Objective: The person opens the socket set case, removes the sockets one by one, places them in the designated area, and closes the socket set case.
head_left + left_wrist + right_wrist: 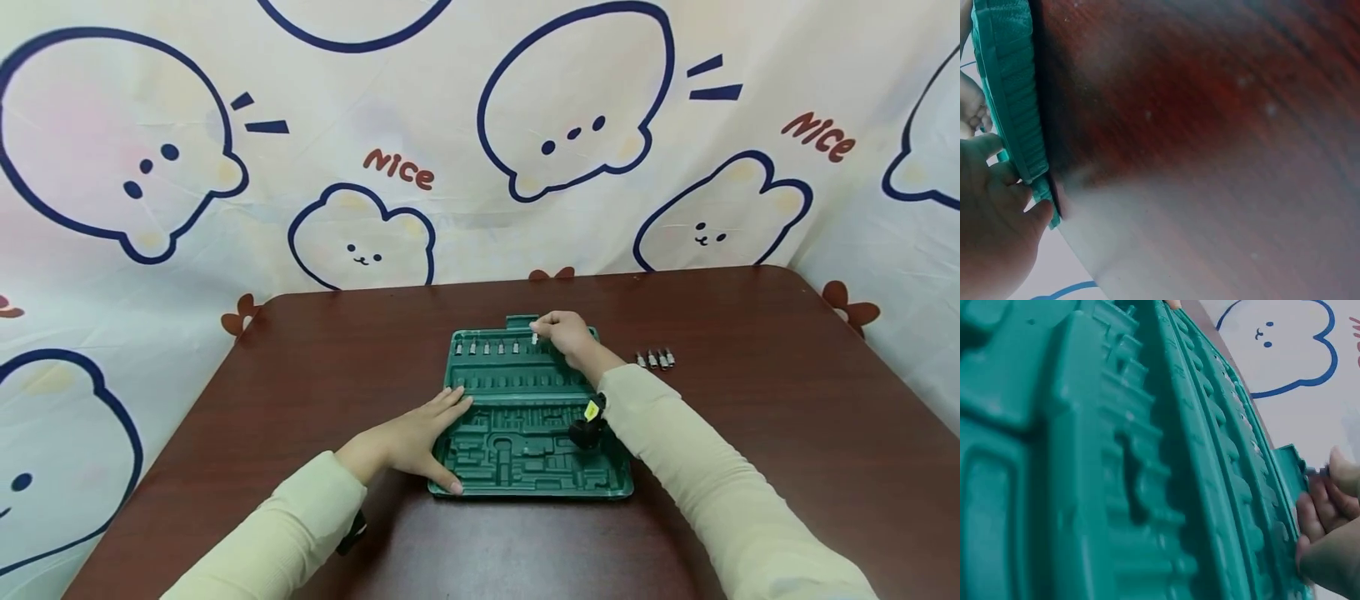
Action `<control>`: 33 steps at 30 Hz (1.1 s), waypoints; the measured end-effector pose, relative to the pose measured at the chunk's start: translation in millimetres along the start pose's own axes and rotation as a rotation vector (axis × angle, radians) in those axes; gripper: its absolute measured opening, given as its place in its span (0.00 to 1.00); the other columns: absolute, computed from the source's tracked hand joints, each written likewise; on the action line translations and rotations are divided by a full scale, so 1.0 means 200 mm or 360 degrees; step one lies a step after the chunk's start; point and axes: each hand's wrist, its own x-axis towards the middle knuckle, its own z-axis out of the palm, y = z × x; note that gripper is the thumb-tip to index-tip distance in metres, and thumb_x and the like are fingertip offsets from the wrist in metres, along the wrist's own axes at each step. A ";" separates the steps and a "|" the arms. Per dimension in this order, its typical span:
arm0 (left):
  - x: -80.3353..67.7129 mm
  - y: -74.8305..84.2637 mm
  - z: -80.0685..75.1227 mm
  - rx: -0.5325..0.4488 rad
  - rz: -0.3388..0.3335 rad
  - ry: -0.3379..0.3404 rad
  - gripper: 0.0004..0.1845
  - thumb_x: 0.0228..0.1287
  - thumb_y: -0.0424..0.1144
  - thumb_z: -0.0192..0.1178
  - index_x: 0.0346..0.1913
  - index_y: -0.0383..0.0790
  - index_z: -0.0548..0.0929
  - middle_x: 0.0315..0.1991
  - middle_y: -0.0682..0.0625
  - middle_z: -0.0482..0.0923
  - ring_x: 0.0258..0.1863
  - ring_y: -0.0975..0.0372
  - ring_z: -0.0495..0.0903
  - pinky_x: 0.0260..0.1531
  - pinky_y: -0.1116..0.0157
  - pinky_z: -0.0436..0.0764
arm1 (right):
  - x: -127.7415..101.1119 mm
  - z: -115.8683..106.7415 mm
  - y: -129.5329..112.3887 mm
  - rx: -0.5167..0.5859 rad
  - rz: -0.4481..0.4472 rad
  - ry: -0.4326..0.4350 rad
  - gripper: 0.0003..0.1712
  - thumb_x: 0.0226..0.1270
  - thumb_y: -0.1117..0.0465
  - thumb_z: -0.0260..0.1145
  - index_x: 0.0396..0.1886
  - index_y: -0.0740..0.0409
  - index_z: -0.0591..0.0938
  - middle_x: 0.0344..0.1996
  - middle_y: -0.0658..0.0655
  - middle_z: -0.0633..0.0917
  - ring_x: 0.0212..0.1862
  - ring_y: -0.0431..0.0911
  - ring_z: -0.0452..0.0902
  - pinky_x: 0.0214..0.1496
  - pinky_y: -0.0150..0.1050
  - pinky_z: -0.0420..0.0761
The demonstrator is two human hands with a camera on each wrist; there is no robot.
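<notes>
The left hand (412, 435), fingers spread, rests along the left edge of the green case (517, 401); only the left wrist view shows its ribbed side (1013, 94). At its far edge the right hand (567, 335) pinches a metal bit (535, 338). Only the head view shows four loose bits (652, 360) to the right.

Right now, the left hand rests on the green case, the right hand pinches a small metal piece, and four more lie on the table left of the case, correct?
Not quite: the four loose metal pieces lie on the table to the right of the green case, as the head view shows. The rest is right.
</notes>
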 end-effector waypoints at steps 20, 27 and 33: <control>0.00 -0.02 -0.02 0.0106 0.0067 0.0044 0.60 0.33 0.69 0.59 0.67 0.43 0.43 0.67 0.47 0.34 0.65 0.55 0.35 0.57 0.52 0.50 | -0.19 -0.44 0.06 0.0049 -0.0203 0.0076 0.09 0.62 0.60 0.56 0.31 0.62 0.68 0.37 0.58 0.69 0.43 0.53 0.65 0.51 0.52 0.63; 0.00 -0.01 -0.02 0.0152 0.0072 0.0036 0.60 0.34 0.69 0.58 0.67 0.43 0.43 0.67 0.47 0.35 0.65 0.55 0.35 0.57 0.52 0.50 | -0.26 -0.58 0.11 0.0040 -0.0224 0.0092 0.10 0.61 0.58 0.57 0.28 0.60 0.68 0.33 0.54 0.70 0.38 0.47 0.66 0.47 0.48 0.66; 0.00 -0.01 -0.02 0.0149 0.0070 0.0035 0.59 0.34 0.69 0.58 0.67 0.44 0.43 0.67 0.48 0.35 0.65 0.56 0.35 0.57 0.52 0.50 | -0.30 -0.67 0.14 0.0088 -0.0112 0.0082 0.10 0.62 0.57 0.55 0.31 0.60 0.69 0.33 0.54 0.69 0.34 0.45 0.69 0.46 0.46 0.67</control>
